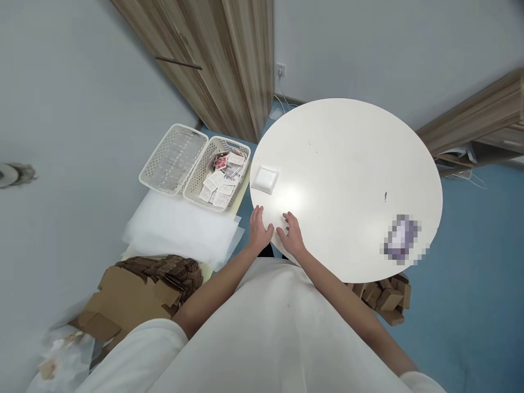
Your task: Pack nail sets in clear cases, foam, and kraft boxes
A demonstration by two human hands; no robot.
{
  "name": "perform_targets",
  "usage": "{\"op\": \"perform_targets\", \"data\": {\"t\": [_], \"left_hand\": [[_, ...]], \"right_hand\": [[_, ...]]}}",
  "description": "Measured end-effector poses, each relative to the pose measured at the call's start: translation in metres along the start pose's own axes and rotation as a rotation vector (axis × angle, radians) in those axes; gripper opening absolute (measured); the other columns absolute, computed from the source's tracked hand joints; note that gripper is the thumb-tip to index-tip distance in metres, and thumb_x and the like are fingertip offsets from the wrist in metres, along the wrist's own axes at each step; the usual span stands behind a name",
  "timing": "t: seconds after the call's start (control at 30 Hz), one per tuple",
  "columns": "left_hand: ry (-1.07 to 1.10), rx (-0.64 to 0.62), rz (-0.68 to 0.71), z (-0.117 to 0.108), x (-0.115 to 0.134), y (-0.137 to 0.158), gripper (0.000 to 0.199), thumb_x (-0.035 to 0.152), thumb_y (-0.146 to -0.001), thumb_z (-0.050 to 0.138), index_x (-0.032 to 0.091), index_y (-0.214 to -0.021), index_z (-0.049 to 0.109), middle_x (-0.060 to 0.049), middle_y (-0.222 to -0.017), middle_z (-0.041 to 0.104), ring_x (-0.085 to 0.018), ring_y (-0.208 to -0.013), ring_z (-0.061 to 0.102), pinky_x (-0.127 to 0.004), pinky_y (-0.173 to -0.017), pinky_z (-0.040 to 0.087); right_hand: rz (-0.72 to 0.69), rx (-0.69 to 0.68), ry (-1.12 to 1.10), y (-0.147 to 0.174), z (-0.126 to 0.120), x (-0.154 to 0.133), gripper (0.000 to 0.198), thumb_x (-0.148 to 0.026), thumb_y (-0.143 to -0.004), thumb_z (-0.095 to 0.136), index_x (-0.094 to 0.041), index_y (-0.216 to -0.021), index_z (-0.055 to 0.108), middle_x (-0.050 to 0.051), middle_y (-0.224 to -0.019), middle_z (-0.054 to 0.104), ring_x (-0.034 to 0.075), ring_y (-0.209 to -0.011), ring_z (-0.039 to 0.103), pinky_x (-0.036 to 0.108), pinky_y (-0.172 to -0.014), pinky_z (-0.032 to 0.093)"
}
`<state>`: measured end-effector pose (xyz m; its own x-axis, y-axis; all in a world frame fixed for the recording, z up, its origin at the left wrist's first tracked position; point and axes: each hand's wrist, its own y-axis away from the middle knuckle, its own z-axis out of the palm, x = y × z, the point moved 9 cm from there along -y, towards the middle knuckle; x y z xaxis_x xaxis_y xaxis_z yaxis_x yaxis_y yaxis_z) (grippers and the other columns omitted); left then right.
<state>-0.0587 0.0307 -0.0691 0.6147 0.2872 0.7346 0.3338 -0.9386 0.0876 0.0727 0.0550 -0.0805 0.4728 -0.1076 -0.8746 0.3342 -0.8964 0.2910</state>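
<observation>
At the near left edge of the round white table (344, 158), my left hand (259, 230) is open, its fingers stretched forward and its thumb apart. My right hand (291, 233) is beside it, a small gap between the two, with fingers loosely bent and thumb spread. Neither hand holds anything. Just beyond my left fingertips lies a small flat white packet (265, 180), wrapped in what looks like clear or foamy white film. It sits apart from both hands.
Left of the table stand a white basket (190, 191) with printed cards and small packs, and another basket (145, 177) with clear plastic pieces. White sheets (180, 226) and folded cardboard (126, 295) lie nearer. A blurred purple item (401, 238) rests on the table's right; cardboard boxes (388, 299) are below.
</observation>
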Motion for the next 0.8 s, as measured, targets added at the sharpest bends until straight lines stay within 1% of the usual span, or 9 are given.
{"op": "perform_targets", "data": {"t": [0.1, 0.2, 0.27, 0.37, 0.5, 0.57, 0.63, 0.73, 0.8], "left_hand": [[-0.03, -0.025, -0.03, 0.008, 0.006, 0.028, 0.058, 0.023, -0.077, 0.046, 0.015, -0.131, 0.025, -0.013, -0.139, 0.026, -0.026, -0.131, 0.018, -0.047, -0.104, 0.024], [-0.045, -0.041, -0.096, 0.009, 0.002, 0.051, 0.052, 0.024, -0.078, 0.045, 0.016, -0.127, 0.032, -0.012, -0.136, 0.031, -0.026, -0.13, 0.021, -0.046, -0.102, 0.027], [-0.045, -0.047, -0.146, 0.004, -0.006, 0.063, 0.046, 0.026, -0.078, 0.046, 0.018, -0.123, 0.039, -0.012, -0.134, 0.035, -0.026, -0.128, 0.026, -0.045, -0.101, 0.03], [0.003, -0.079, -0.193, -0.006, -0.019, 0.077, 0.038, 0.028, -0.078, 0.047, 0.019, -0.115, 0.047, -0.011, -0.126, 0.046, -0.024, -0.119, 0.04, -0.04, -0.094, 0.039], [0.117, -0.135, -0.207, -0.023, -0.032, 0.092, 0.033, 0.028, -0.079, 0.047, 0.018, -0.111, 0.05, -0.01, -0.112, 0.057, -0.021, -0.101, 0.056, -0.034, -0.081, 0.048], [0.164, -0.143, -0.196, -0.036, -0.036, 0.1, 0.032, 0.028, -0.08, 0.046, 0.019, -0.11, 0.051, -0.009, -0.109, 0.059, -0.019, -0.095, 0.059, -0.032, -0.076, 0.05], [0.168, -0.11, -0.158, -0.058, -0.039, 0.11, 0.031, 0.027, -0.08, 0.046, 0.02, -0.11, 0.051, -0.008, -0.109, 0.06, -0.019, -0.094, 0.059, -0.031, -0.076, 0.05], [0.08, 0.032, -0.12, -0.104, -0.052, 0.133, 0.03, 0.026, -0.079, 0.047, 0.02, -0.108, 0.052, -0.007, -0.106, 0.06, -0.019, -0.095, 0.058, -0.033, -0.08, 0.048], [0.017, 0.148, -0.132, -0.14, -0.065, 0.154, 0.028, 0.026, -0.079, 0.047, 0.019, -0.106, 0.053, -0.007, -0.102, 0.06, -0.019, -0.093, 0.057, -0.034, -0.081, 0.046]], "right_hand": [[-0.005, -0.025, -0.023, 0.02, -0.003, 0.01, 0.047, -0.031, -0.078, 0.046, -0.025, -0.123, 0.036, 0.01, -0.134, 0.031, 0.02, -0.106, 0.048, 0.041, -0.085, 0.044], [-0.011, -0.086, -0.023, 0.037, 0.003, 0.013, 0.044, -0.028, -0.077, 0.047, -0.024, -0.12, 0.04, 0.01, -0.127, 0.038, 0.017, -0.093, 0.054, 0.036, -0.077, 0.048], [-0.032, -0.146, -0.014, 0.044, 0.011, 0.01, 0.042, -0.027, -0.076, 0.047, -0.023, -0.118, 0.041, 0.01, -0.123, 0.042, 0.015, -0.086, 0.055, 0.035, -0.074, 0.049], [-0.071, -0.237, 0.02, 0.051, 0.027, 0.003, 0.038, -0.025, -0.076, 0.046, -0.021, -0.114, 0.047, 0.008, -0.116, 0.05, 0.013, -0.077, 0.057, 0.034, -0.073, 0.049], [-0.128, -0.347, 0.061, 0.053, 0.054, -0.012, 0.031, -0.024, -0.074, 0.046, -0.02, -0.104, 0.055, 0.006, -0.102, 0.06, 0.013, -0.074, 0.057, 0.033, -0.072, 0.048], [-0.167, -0.401, 0.075, 0.054, 0.071, -0.024, 0.027, -0.024, -0.075, 0.046, -0.019, -0.099, 0.057, 0.005, -0.097, 0.062, 0.013, -0.074, 0.058, 0.032, -0.071, 0.048], [-0.212, -0.458, 0.088, 0.055, 0.093, -0.039, 0.025, -0.026, -0.076, 0.045, -0.019, -0.096, 0.058, 0.005, -0.093, 0.063, 0.014, -0.073, 0.058, 0.031, -0.069, 0.048], [-0.264, -0.547, 0.103, 0.061, 0.135, -0.066, 0.026, -0.032, -0.079, 0.042, -0.018, -0.095, 0.058, 0.006, -0.09, 0.063, 0.016, -0.074, 0.059, 0.031, -0.067, 0.048], [-0.299, -0.601, 0.131, 0.068, 0.166, -0.086, 0.029, -0.035, -0.08, 0.041, -0.018, -0.098, 0.056, 0.006, -0.091, 0.063, 0.016, -0.075, 0.059, 0.031, -0.068, 0.047]]}}
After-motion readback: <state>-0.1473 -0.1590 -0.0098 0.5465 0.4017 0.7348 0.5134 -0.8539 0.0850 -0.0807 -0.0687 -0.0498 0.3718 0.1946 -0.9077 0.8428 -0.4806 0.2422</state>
